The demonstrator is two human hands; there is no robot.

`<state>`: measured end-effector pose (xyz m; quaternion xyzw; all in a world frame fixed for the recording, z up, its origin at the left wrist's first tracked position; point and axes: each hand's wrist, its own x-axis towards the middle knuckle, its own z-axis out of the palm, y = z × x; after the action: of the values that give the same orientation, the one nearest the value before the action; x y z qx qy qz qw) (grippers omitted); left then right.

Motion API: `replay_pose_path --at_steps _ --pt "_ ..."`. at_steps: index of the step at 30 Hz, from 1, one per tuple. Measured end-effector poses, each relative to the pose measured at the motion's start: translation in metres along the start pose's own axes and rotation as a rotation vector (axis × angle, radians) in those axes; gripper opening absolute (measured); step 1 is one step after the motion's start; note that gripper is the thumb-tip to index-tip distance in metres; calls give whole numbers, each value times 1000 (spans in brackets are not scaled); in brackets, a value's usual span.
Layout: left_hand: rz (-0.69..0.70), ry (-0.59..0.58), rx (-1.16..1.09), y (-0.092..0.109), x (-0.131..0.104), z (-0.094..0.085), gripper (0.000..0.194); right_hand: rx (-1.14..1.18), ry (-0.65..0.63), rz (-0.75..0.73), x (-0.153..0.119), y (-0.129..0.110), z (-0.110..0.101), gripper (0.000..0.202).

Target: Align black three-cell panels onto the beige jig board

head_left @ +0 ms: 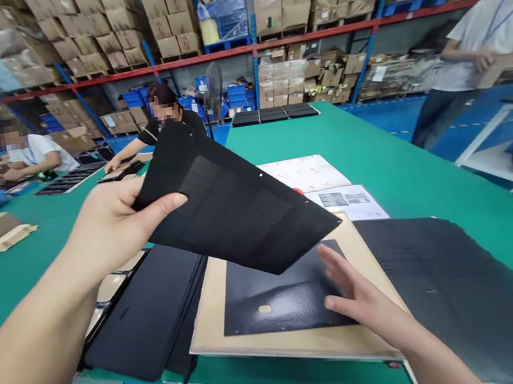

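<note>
My left hand (110, 225) grips the left edge of a black flat sheet (234, 208) and holds it tilted in the air over the green table (428, 171). Under it lies a tan board (208, 316) with a black panel (278, 299) on top. My right hand (361, 302) rests with fingers spread on the right edge of that black panel. A black notebook-like cover (149, 313) lies to the left of the board.
A stack of large black sheets (462, 295) lies at the right. White printed papers (329, 190) sit beyond the board. Two seated people work at the far left table end, and another person stands at the right. Shelves of cardboard boxes fill the background.
</note>
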<state>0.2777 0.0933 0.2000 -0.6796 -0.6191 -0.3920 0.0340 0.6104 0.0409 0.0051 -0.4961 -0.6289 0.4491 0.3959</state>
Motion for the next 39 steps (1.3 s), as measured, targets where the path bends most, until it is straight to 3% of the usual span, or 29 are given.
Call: replay_pose_path --at_steps 2,4,7,11,15,24,33,39 --pt "-79 -112 -210 3 -9 17 51 309 -111 55 2 -6 6 73" --pt "-178 -205 -356 1 -19 34 45 415 -85 107 2 -8 4 52" --pt "-322 -286 -487 -8 -38 62 42 398 42 158 -3 -7 -13 32" --pt "-513 -469 -714 -24 -69 96 44 391 102 257 -10 -7 -38 35" --pt "-656 -663 -855 -33 -97 116 49 379 100 397 -13 -9 -47 37" --pt "-659 -755 -684 -44 -118 137 45 376 51 509 -8 -1 -44 41" --pt "-632 -777 -601 -40 -113 139 26 284 12 462 -10 5 -45 39" --pt "-650 -770 -593 -35 -110 137 24 93 43 388 -10 8 -45 35"
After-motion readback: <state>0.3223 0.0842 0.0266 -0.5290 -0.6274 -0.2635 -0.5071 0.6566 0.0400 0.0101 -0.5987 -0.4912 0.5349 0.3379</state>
